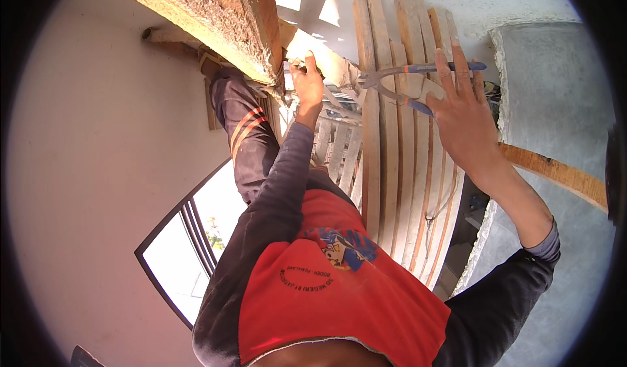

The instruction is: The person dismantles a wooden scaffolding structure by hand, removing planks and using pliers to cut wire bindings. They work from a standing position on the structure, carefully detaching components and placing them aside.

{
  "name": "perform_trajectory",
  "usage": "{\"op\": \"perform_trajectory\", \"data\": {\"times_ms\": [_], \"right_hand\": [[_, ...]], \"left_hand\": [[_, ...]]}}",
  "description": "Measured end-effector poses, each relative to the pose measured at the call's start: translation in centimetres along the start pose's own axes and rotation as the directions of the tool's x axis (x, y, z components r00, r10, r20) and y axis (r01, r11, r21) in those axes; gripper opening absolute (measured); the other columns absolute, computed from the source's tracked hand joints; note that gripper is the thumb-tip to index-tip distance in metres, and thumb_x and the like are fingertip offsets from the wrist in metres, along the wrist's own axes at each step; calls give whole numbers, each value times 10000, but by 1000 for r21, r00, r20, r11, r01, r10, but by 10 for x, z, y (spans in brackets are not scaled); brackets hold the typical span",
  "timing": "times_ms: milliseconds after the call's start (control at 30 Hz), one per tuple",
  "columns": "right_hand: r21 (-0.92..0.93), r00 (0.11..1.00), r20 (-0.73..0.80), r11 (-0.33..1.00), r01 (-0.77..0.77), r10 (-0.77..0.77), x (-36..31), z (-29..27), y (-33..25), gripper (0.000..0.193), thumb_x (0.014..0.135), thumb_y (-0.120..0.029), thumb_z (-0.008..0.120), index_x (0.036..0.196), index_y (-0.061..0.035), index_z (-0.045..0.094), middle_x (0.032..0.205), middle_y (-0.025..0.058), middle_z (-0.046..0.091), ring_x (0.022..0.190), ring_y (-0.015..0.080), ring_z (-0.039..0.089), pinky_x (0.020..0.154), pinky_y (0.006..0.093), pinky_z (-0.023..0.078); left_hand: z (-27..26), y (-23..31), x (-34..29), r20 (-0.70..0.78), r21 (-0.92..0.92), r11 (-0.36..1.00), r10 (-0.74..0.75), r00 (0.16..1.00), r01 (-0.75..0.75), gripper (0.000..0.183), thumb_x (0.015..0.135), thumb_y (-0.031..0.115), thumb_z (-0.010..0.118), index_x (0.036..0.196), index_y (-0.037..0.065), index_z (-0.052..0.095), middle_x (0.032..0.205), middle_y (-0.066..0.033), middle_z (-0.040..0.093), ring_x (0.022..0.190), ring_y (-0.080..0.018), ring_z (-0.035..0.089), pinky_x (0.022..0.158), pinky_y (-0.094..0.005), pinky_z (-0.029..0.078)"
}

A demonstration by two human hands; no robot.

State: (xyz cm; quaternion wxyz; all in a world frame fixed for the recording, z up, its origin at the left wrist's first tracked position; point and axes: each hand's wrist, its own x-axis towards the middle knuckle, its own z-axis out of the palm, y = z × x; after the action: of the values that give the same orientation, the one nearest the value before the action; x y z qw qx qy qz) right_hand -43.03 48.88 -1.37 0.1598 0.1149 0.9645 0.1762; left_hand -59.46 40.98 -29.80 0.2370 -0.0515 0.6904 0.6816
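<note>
My right hand [465, 122] holds pincers [401, 70] with blue and orange handles. The handles are spread wide, with my fingers over one and my thumb by the other. The metal head of the pincers points left, close to a pale wooden beam [330, 59]. My left hand [308, 86] is up against that beam, beside the lower end of a thick rough timber [251, 27]. Its thumb points up and its fingers are curled, mostly hidden. What they grip, if anything, I cannot make out.
Several long wooden planks [388, 138] run side by side below the pincers. A grey concrete wall [555, 93] with a broken edge stands at right, crossed by a wooden strip [555, 171]. At left are a plain wall [98, 125], a window [179, 249] and my raised leg [245, 119].
</note>
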Motion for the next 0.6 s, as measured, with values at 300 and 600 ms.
{"op": "perform_trajectory", "data": {"times_ms": [300, 600], "right_hand": [[-84, 980, -39, 978, 193, -197, 33, -3, -11, 75, 719, -45, 646, 778, -41, 694, 1491, 120, 277, 1423, 308, 106, 1094, 517, 287], [-335, 977, 66, 917, 215, -205, 37, -6, -16, 173, 757, -152, 608, 861, -100, 736, 1460, 61, 328, 1418, 300, 107, 1107, 496, 243]], "left_hand": [[-6, 8, -26, 199, -117, 982, -126, 972, 151, 560, 876, 490, 584, 1144, 7, 497, 1126, -113, 518, 1068, -202, 455, 947, -314, 344], [-21, -12, -60, 410, -9, 964, 246, 878, -266, 486, 952, 226, 491, 1297, -61, 304, 994, -195, 580, 842, -251, 561, 793, -345, 423]]}}
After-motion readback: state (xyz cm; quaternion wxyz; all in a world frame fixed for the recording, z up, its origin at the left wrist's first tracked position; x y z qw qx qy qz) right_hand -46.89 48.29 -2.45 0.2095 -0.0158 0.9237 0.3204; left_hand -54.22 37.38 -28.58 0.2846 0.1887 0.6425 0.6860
